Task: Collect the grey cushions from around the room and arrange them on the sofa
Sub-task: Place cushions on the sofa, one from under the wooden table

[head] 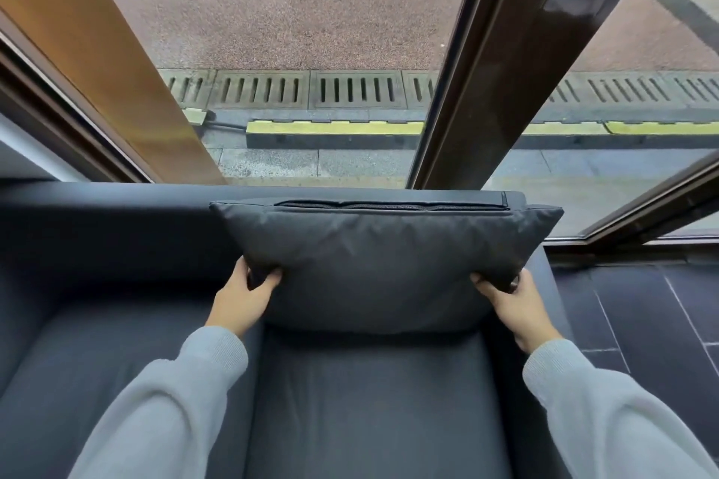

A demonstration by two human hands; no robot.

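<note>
- Setting the grey cushion (385,257) up straight against the sofa (97,214) back is the step now; it stands at the sofa's right end, zip side up, with its bottom edge on the seat
- To do it well, the person should push the bottom corners back into the crack where seat meets back, then pat the front flat so it does not flop forward
- The left hand (243,299) pinches the bottom left corner, thumb in front, fingers tucked behind
- The right hand (513,303) pinches the bottom right corner the same way
- Both hands are closed tight on the cloth, not spread
</note>
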